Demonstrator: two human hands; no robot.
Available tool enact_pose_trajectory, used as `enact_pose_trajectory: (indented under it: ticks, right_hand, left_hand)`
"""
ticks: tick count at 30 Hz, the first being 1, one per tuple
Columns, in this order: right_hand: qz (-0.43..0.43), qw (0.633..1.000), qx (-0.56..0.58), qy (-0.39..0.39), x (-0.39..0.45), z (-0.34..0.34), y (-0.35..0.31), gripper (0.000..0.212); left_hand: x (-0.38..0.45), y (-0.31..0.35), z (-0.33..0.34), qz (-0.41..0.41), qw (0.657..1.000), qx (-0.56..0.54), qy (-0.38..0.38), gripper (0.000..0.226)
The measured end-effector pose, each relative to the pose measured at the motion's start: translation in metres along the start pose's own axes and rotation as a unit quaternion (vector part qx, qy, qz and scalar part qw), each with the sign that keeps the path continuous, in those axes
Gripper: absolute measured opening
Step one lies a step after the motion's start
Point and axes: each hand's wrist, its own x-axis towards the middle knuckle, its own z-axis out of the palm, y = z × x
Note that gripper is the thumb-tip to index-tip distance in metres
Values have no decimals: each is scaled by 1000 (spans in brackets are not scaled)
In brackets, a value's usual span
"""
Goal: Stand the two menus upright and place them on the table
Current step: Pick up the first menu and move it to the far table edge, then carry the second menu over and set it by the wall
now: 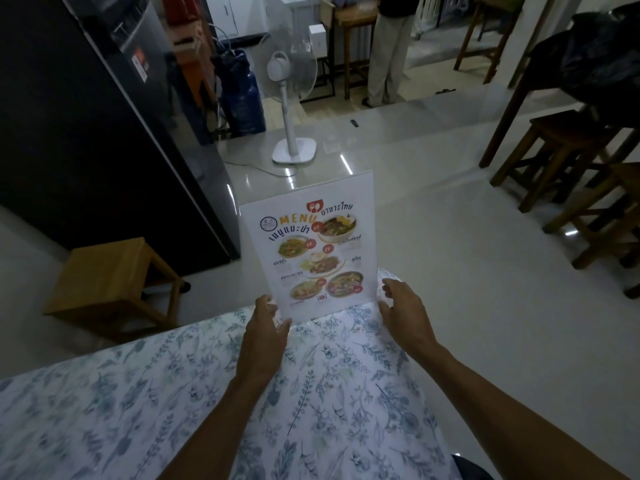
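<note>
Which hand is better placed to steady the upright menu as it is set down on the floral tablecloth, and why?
The left hand: its fingers already grip the menu's lower left corner at the table edge. The right hand sits open beside the lower right corner, apparently not gripping.

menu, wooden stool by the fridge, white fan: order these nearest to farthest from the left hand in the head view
From the left hand:
1. Menu: touching it, held at the bottom left corner, standing at the table's far edge.
2. Wooden stool: on the floor to the left, beside the black fridge.
3. White fan: farthest, on the floor beyond the menu.
</note>
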Motion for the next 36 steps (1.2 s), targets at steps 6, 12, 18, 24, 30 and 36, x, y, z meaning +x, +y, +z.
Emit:
enact_pose_trajectory:
  ticks: [6,12,18,24,30,36]
  right_hand:
    - [-19,1000,-14,18,-45,-7,-10,25]
    - [-42,998,-18,34,-101,-7,-45,21]
    - [-74,996,-16,50,-179,2,-96,15]
    - [-99,993,-5,64,-270,24,-164,17]
    - [-137,990,7,40,-351,65,-236,19]
    - [-191,981,-3,-40,-402,113,-297,28]
  left_hand:
    - [-33,-5,-16,-3,1000,8,-9,63]
    - [-81,-13,-55,32,999,27,-15,61]
    - [-147,-31,-112,65,997,31,-23,61]
    - [-218,-60,-183,93,995,19,-17,64]
    - [-288,-105,-252,105,994,27,28,56]
    - [-336,-165,-322,46,997,23,55,53]
